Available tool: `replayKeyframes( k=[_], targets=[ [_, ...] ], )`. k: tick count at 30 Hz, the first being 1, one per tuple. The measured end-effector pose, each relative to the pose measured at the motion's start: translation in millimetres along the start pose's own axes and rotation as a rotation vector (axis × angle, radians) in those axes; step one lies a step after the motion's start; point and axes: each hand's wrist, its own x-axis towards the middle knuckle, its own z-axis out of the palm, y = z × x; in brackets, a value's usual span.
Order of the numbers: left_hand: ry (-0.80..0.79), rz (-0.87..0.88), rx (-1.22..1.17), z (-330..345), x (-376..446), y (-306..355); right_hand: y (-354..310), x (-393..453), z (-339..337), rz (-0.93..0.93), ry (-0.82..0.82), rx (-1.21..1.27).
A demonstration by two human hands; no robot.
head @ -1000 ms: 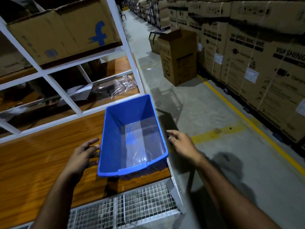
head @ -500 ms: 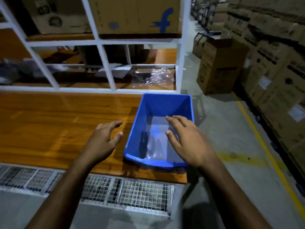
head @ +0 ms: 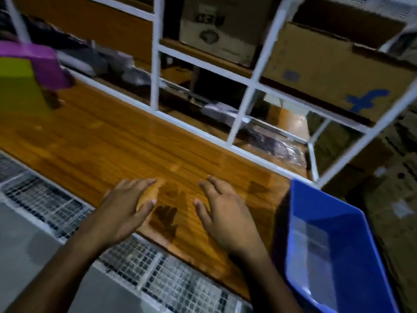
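My left hand (head: 123, 208) and my right hand (head: 225, 213) hover side by side over the wooden table top (head: 101, 141), fingers straight and spread, holding nothing. A blue plastic bin (head: 347, 222) stands at the table's right end, to the right of my right hand and apart from it. It looks empty, with a clear shiny bottom. At the far left of the table sit a yellow-green bin (head: 18, 86) and a purple bin (head: 45, 62), both cut off by the frame edge and blurred.
A white metal rack frame (head: 155, 71) rises behind the table, with cardboard boxes (head: 331, 68) on its upper shelf and plastic wrap (head: 279, 145) on a lower one. A wire mesh shelf (head: 144, 267) runs below the table's front edge. Grey floor lies at the lower left.
The view has swung left. Both hands have left the blue bin and moved left over the bare table top. The coloured bins at the far left have come into view.
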Motion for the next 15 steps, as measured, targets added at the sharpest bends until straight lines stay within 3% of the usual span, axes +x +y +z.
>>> replayKeyframes(
  k=[8, 15],
  targets=[
    [0.117, -0.158, 0.03, -112.1, 7.1, -169.3, -163.8, 138.7, 62.9, -0.14, -0.093, 0.107],
    [0.164, -0.218, 0.139, -178.8, 30.9, -284.7, -252.2, 247.9, 104.2, -0.199, -0.082, 0.168]
  ],
)
